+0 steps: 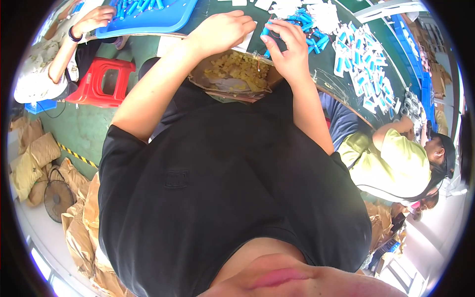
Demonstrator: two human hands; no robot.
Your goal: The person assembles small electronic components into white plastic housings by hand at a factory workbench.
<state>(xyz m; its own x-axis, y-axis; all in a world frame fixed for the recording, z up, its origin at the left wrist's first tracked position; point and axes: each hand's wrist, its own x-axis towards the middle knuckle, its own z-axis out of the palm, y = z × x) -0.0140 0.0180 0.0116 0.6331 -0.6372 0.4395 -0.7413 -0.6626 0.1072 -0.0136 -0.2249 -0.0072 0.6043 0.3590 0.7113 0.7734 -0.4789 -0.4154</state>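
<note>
A red plastic stool (101, 81) stands on the green floor (81, 126), near brown paper sacks (34, 161).

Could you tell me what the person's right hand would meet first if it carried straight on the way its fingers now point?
The right hand, pinching a small blue tube, points up and left toward the left hand. It would probably meet that hand's fingers first, though depth is hard to judge.

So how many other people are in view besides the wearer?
2. One co-worker sits at upper left beside the red stool, hand on the blue tray. Another sits at right by the table. More may be hidden.
</note>
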